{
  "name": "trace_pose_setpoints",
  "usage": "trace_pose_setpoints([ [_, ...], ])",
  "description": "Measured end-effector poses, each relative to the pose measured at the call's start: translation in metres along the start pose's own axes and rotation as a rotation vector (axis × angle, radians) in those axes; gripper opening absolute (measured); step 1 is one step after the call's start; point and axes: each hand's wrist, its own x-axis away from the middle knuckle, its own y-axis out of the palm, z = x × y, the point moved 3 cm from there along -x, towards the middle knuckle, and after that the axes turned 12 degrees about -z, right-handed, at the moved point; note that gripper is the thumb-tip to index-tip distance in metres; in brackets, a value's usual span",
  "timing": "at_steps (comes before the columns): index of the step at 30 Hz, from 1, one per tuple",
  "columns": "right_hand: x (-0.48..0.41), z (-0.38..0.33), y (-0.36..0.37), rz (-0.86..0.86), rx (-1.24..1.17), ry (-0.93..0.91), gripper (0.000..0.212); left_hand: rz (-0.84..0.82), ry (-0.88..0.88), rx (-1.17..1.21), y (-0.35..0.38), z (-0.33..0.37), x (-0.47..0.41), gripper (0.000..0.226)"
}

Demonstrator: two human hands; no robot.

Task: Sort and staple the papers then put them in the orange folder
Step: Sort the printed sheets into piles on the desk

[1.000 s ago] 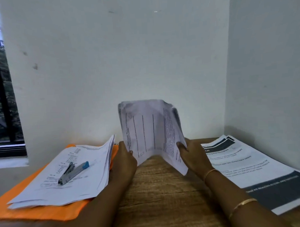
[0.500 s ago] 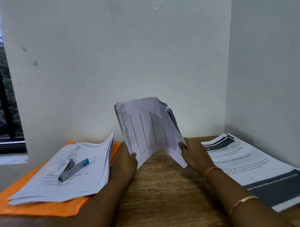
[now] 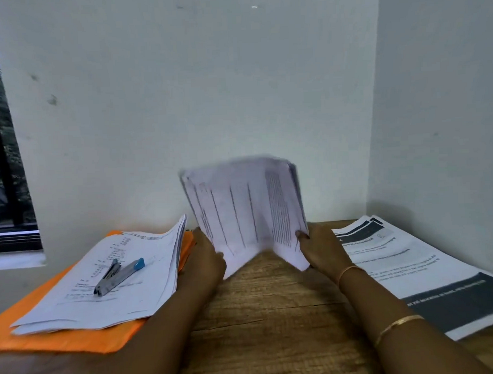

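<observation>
Left grip (image 3: 207, 258) and right grip (image 3: 321, 247) both hold one bundle of papers (image 3: 246, 212). The bundle stands upright over the middle of the counter (image 3: 272, 312), close to the back wall (image 3: 208, 90). It's motion-blurred and spread in a V btwn the two grips, lower corners hanging toward the wood.

Left grip: fingers curled round the bundle's lower left edge, thumb on the front sheet. Right grip: thumb pinching the lower right edge from the front, other fingers behind the paper, not visible. Front sheet shows ruled vertical lines and a block of text, too blurred to read.

The orange folder (image 3: 63, 341) lies flat at the left of the counter, just beside the left grip and well apart from the right one. On it is a second stack of papers (image 3: 148, 291), right edge lifted near the left grip; can't tell if they touch. A stapler (image 3: 117, 276) w/ a blue end lies on that stack.

To the right of the right grip, printed sheets (image 3: 410, 265) w/ dark bands lie flat along the side wall, overlapping. Two thin gold bangles (image 3: 398, 322) sit on the right forearm. A window (image 3: 4, 167) shows at far left.
</observation>
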Motion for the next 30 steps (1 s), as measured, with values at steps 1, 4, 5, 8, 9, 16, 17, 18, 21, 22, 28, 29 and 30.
trace_pose_setpoints([
  [1, 0.000, 0.003, 0.001, -0.070, 0.011, 0.052, 0.030, -0.025, -0.026, -0.037, 0.001, -0.003, 0.000, 0.055],
  [4, -0.001, 0.006, -0.004, -0.100, -0.095, 0.089, 0.025, -0.028, -0.013, 0.019, 0.003, -0.008, 0.001, 0.063],
  [5, -0.002, 0.006, -0.006, -0.104, -0.180, 0.097, 0.021, -0.016, -0.001, 0.044, 0.003, -0.007, 0.001, 0.060],
  [8, 0.001, 0.006, -0.016, -0.149, -0.505, 0.191, 0.013, 0.060, -0.099, 0.270, -0.005, -0.003, 0.000, 0.054],
  [9, 0.001, 0.007, -0.019, -0.170, -0.610, 0.222, 0.014, 0.096, -0.163, 0.397, -0.009, -0.003, -0.002, 0.056],
  [16, 0.013, -0.014, -0.030, -0.256, -0.874, 0.250, 0.010, -0.153, -0.410, 1.119, 0.008, -0.005, -0.002, 0.064],
  [17, 0.015, -0.018, -0.029, -0.240, -0.852, 0.258, 0.010, -0.291, -0.444, 1.148, 0.016, 0.002, 0.004, 0.062],
  [18, 0.018, -0.021, -0.026, -0.220, -0.822, 0.270, 0.011, -0.407, -0.462, 1.186, 0.023, 0.011, 0.010, 0.060],
  [21, 0.027, -0.031, -0.010, -0.213, -0.795, 0.315, 0.015, -0.519, -0.422, 1.238, 0.036, 0.033, 0.020, 0.043],
  [22, 0.029, -0.034, -0.003, -0.225, -0.784, 0.321, 0.015, -0.515, -0.390, 1.211, 0.038, 0.037, 0.021, 0.037],
  [28, 0.037, -0.036, 0.004, -0.608, -0.504, 0.314, 0.074, -0.356, -0.362, 0.846, 0.033, 0.030, 0.021, 0.042],
  [29, 0.038, -0.031, 0.000, -0.631, -0.428, 0.333, 0.082, -0.293, -0.403, 0.699, 0.030, 0.023, 0.018, 0.040],
  [30, 0.036, -0.023, -0.004, -0.587, -0.343, 0.344, 0.083, -0.228, -0.428, 0.538, 0.027, 0.016, 0.015, 0.040],
])
